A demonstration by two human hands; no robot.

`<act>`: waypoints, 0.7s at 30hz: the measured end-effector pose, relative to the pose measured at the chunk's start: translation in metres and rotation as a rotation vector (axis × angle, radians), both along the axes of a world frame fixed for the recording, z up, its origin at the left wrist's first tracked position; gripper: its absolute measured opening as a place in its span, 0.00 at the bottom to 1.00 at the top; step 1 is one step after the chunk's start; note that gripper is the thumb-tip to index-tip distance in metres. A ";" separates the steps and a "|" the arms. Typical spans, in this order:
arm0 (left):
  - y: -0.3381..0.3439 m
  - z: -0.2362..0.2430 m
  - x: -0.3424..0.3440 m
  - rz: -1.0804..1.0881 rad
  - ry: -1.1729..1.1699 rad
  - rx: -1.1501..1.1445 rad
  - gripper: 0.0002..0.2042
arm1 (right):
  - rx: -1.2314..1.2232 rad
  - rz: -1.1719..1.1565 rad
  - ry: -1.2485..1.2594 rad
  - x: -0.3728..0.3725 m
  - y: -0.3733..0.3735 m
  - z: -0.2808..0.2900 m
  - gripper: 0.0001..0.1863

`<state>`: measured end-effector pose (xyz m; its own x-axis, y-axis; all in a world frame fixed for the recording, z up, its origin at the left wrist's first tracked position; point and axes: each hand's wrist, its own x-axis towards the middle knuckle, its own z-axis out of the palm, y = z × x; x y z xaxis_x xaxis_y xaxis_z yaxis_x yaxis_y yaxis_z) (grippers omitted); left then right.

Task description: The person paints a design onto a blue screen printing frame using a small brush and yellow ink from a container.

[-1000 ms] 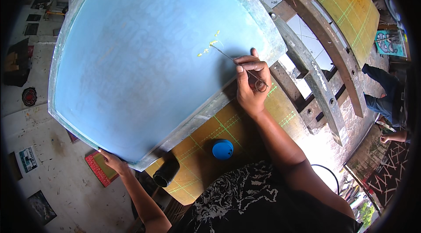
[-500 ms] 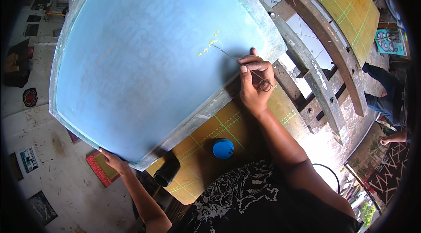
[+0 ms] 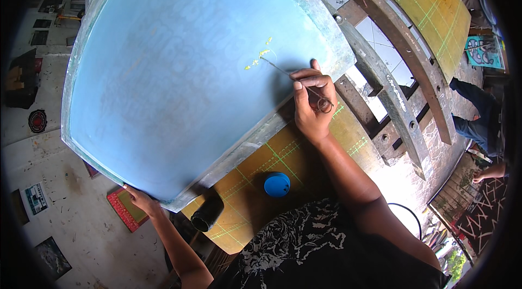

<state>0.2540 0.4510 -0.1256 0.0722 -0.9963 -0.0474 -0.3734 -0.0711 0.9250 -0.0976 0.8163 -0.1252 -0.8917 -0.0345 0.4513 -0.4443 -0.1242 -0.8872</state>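
Observation:
A screen-printing frame [image 3: 239, 159] with pale blue mesh [image 3: 179, 71] is tilted in front of me, with faint lettering-like shapes showing in the mesh. Small yellow marks [image 3: 263, 53] dot its right part. My right hand [image 3: 315, 101] pinches a thin wire-like tool [image 3: 276, 66] with a looped back end. Its tip touches or nearly touches the mesh beside the yellow marks; the exact contact is too small to tell. At the frame's lower left corner, my left hand [image 3: 142, 200] grips the edge, its fingers partly hidden underneath.
Below the frame lie a yellow-brown board [image 3: 255, 196] with green grid lines, a round blue lid or pot [image 3: 277, 184] and a dark cylinder [image 3: 207, 214]. Curved metal bars [image 3: 391, 93] run along the right. Another person's hand [image 3: 489, 172] shows at the far right.
My right hand and the thin tool have shifted slightly to the left, the tip sliding a little along the yellow marks. My left hand and the frame stay put.

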 end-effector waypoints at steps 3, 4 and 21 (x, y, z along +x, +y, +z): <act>-0.002 -0.002 0.002 -0.003 0.000 0.004 0.36 | 0.019 0.009 0.022 0.000 0.000 -0.003 0.08; -0.002 -0.002 0.002 0.004 -0.002 0.006 0.36 | 0.013 0.007 0.016 0.000 0.000 -0.003 0.08; -0.002 -0.002 0.001 0.003 0.007 -0.010 0.35 | 0.015 0.004 0.003 0.000 0.001 -0.001 0.07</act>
<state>0.2551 0.4491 -0.1279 0.0754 -0.9964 -0.0384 -0.3669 -0.0636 0.9281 -0.0979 0.8170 -0.1258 -0.8903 -0.0449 0.4532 -0.4463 -0.1121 -0.8878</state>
